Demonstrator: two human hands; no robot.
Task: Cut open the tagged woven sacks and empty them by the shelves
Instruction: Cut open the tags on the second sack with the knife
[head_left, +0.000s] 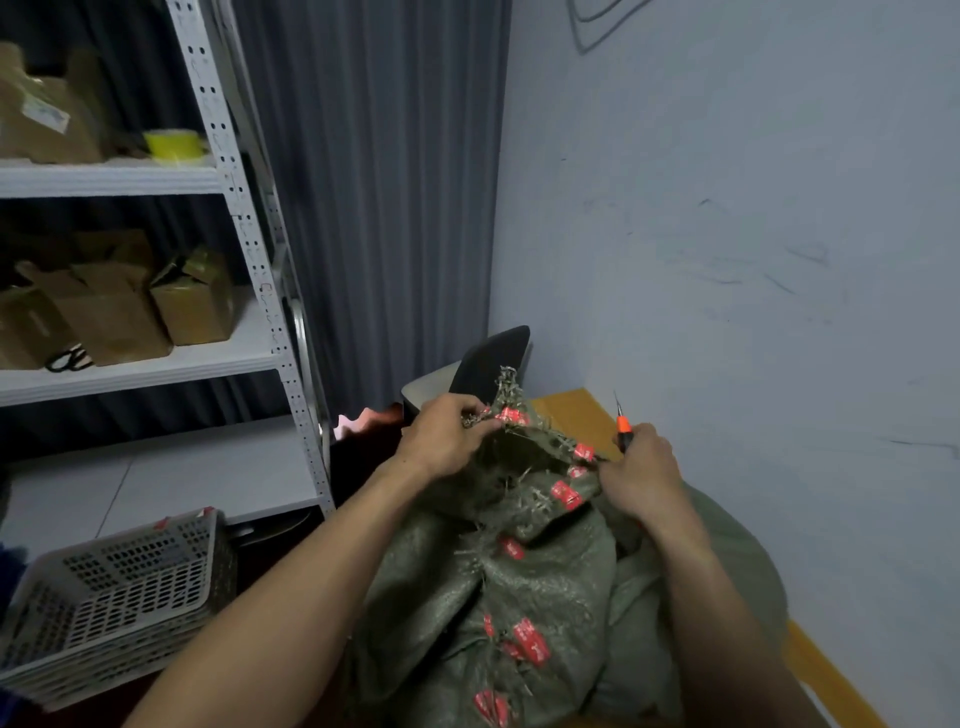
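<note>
A green woven sack (519, 582) dotted with red tags lies in front of me, its frayed top edge pulled up and open. My left hand (441, 436) grips the far left part of that frayed rim. My right hand (641, 470) holds the rim's right side together with an orange-handled cutter (622, 423), whose thin blade points upward. A second, plainer green sack (727, 561) lies beneath and to the right.
A white metal shelf unit (249, 249) with cardboard boxes (114, 312), scissors and yellow tape stands at the left. Stacked grey perforated baskets (119, 587) sit at the lower left. A dark chair (491, 358) and curtain are behind; a wall runs along the right.
</note>
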